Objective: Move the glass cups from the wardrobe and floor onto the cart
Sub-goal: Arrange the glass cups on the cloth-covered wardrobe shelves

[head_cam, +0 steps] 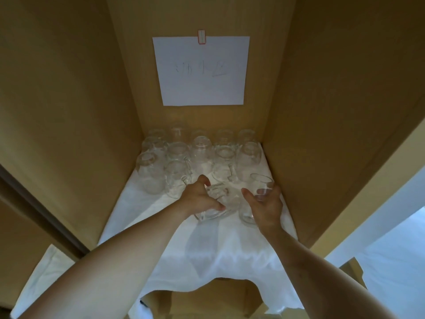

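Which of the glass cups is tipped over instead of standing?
The cup under the left hand, at the front of the cloth. It leans sideways; the rows behind stand straight.

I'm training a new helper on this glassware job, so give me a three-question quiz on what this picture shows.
1. True or false: the glass cups at the back of the shelf stand on a white cloth.
2. What hangs on the back wall of the wardrobe? A) a mirror B) a sheet of paper C) a coat hook
3. Fill in: the right hand grips a tilted ____ near the right wall.

Key
1. True.
2. B, the sheet of paper, with faint writing, fixed at its top by a small red-edged label.
3. Glass cup. The left hand grips another glass cup beside it.
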Tool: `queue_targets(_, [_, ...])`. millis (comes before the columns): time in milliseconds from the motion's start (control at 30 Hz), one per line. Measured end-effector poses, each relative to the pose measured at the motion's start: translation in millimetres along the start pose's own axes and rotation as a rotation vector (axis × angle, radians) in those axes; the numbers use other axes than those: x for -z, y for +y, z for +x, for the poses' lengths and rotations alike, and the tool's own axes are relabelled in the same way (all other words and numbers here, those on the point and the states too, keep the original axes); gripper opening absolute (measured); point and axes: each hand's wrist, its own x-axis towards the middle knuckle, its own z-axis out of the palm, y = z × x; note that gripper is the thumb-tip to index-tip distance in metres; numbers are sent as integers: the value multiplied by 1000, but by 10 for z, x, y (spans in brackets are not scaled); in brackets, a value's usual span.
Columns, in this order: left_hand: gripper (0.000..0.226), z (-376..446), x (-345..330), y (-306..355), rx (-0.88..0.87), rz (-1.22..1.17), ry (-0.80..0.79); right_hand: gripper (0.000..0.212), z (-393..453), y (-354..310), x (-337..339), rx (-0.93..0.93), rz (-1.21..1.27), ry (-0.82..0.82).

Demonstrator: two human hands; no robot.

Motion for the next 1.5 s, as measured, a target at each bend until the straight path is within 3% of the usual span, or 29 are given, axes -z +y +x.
queue_targets(167, [84,122,226,269,-179,350,95,72,12,10,15,-14,33,3])
queue_targets(400, [87,299,278,539,-305,791,53,81,-18,-23,52,-101,95,-92])
queue_targets(633, [75,472,211,468,-352,902,86,98,-112,-73,228,-271,49,-412])
queue_targets(767, [83,605,246,394,-339,837,49,107,22,-149,363,-344,-57,-602])
queue_targets(900, [92,667,266,358,-323,833,48,110,179,-283,296,-390,-304,-631])
queue_targets(1033, [97,664,290,377,-297,839,46,113,317,-500,241,-247,-676,-606])
queue_targets(1167, [98,638,339,390,-309,808,27,106,405,-719,254,-148,-842,-609])
queue_targets(1333, [100,623,343,367,-297,795,24,105,440,-962,196,106,-1344,-646])
queue_targets(1500, [102,620,340,337,-299,788,30,92,411,-1133,4,340,-1523,-650])
